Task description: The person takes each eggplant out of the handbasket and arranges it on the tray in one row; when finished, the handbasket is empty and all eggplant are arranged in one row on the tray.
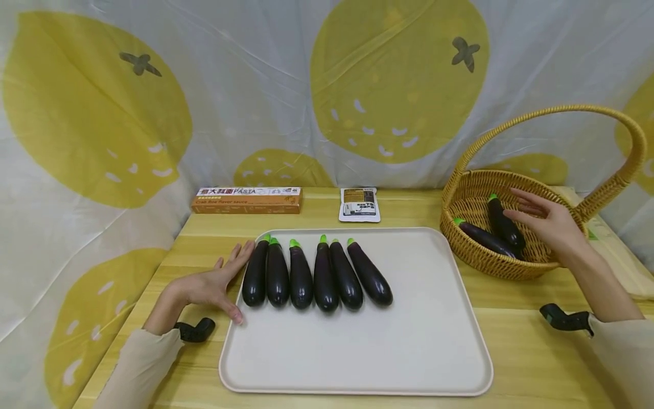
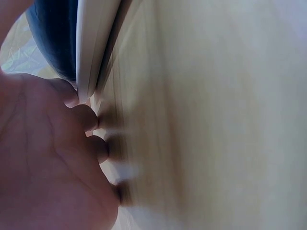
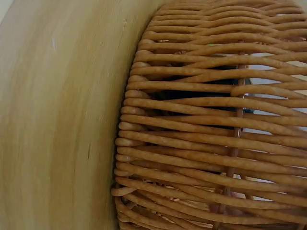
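Observation:
My left hand rests at the left edge of a white tray, fingers spread and straight, with the thumb on the rim. In the left wrist view the fingertips come down beside the tray's edge, near a dark eggplant. On the tray lie several eggplants in a row, green stems pointing away from me. My right hand reaches over the right side of a wicker basket, fingers extended and nothing gripped. Two eggplants lie inside, one close to the fingertips and another left of it.
The basket's tall arched handle rises behind my right hand. A pasta box and a small white-and-brown packet lie along the back of the wooden table. Behind them hangs a lemon-print curtain.

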Motion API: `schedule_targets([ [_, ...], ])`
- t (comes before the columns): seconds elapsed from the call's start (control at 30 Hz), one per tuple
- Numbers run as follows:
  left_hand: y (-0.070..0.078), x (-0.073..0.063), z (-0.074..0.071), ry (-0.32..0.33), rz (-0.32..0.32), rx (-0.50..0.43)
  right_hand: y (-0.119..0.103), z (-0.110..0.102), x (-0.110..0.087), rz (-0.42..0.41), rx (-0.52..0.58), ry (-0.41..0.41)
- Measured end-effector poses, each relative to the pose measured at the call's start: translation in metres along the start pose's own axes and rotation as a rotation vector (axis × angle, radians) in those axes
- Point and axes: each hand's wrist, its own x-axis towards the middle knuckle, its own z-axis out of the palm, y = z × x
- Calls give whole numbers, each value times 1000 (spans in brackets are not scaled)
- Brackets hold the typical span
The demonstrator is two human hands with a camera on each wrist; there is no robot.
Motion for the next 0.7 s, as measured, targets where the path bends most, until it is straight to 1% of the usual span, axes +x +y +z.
schedule_targets([
  [0.1, 1, 2, -1, 0, 7, 5, 5, -4, 2, 33, -41, -23],
  [0.27, 3, 7, -2, -3, 12, 8, 7, -8, 0, 78, -142, -41],
  [0.4, 4, 6, -2, -3, 8, 5, 5, -8, -3, 96, -163, -29],
  [0.57, 3, 4, -1, 8, 2, 5, 5, -3, -3, 87, -171, -22],
  [0.7, 0, 1, 0, 18, 11, 9, 6, 1, -2, 86, -160, -47],
])
